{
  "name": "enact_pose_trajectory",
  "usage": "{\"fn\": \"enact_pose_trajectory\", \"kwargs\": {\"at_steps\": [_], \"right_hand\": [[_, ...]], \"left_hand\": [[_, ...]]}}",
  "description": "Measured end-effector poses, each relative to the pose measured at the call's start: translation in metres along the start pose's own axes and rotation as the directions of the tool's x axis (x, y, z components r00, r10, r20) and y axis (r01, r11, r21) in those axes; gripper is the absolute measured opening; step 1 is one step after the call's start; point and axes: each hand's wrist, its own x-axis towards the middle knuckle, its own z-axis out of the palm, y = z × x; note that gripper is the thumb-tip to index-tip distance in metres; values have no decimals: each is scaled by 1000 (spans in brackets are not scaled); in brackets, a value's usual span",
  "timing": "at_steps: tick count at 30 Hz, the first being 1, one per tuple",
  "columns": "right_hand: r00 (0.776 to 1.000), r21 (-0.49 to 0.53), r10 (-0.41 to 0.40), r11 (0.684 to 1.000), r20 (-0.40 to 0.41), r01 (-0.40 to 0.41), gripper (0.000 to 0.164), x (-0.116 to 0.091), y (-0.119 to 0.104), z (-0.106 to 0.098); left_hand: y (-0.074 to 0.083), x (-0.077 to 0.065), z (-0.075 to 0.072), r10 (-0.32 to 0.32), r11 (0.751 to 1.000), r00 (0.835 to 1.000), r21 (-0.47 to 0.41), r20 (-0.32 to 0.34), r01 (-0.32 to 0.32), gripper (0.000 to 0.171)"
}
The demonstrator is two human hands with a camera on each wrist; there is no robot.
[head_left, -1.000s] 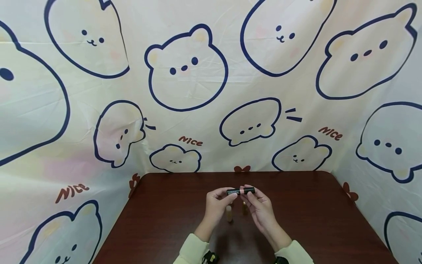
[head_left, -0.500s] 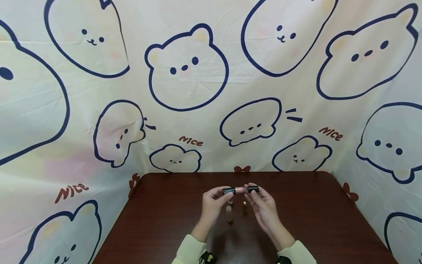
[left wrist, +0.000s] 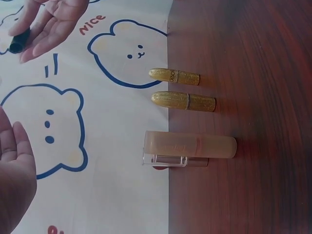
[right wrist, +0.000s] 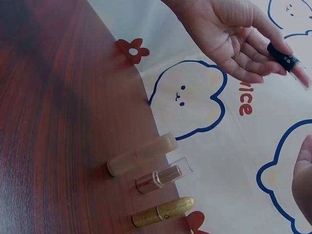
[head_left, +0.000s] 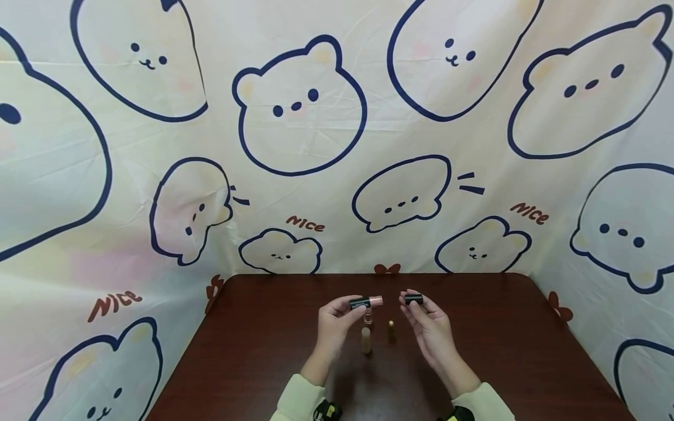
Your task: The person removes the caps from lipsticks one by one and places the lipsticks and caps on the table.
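My left hand (head_left: 333, 324) pinches a lipstick (head_left: 361, 303) between thumb and fingers. Its black base lies in the fingers and its pinkish end points right, uncovered. The black lipstick cap (head_left: 413, 299) is held in my right hand (head_left: 433, 330), a short gap away from the lipstick. In the left wrist view the cap (left wrist: 19, 42) shows its open end. Both hands are above the table. Below and between them stand a beige tube (head_left: 365, 340), a rose-coloured lipstick with a clear cap (right wrist: 158, 179) and gold bullet-shaped tubes (left wrist: 183, 101).
The brown wooden table (head_left: 263, 351) runs back to a pale cloth backdrop (head_left: 295, 146) printed with cartoon bears. The upright tubes stand close together near the table's middle. In the left wrist view a second gold tube (left wrist: 174, 76) stands beside the first.
The cap has come off the lipstick. My right hand has moved right with the cap, while my left hand has moved slightly left with the lipstick, widening the gap.
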Motion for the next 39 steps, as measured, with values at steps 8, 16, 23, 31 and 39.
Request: {"fn": "enact_pose_trajectory", "kwargs": {"at_steps": [8, 16, 23, 31, 39], "right_hand": [[1000, -35, 0, 999, -20, -1, 23, 1, -8, -8], [999, -57, 13, 998, -30, -15, 23, 4, -15, -19], [998, -131, 13, 991, -64, -21, 33, 5, -23, -30], [995, -167, 19, 985, -99, -35, 38, 8, -33, -44], [994, -237, 0, 971, -111, -27, 25, 11, -38, -61]], "left_hand": [[4, 1, -8, -25, 1000, 1000, 9, -10, 25, 26], [5, 0, -12, -7, 1000, 1000, -15, -27, 6, 27], [3, 0, -18, -2, 1000, 1000, -26, -22, 1, 26], [1, -2, -27, -25, 998, 1000, -58, -9, 24, 27], [-4, -3, -35, -5, 998, 1000, -61, -22, 3, 28]]}}
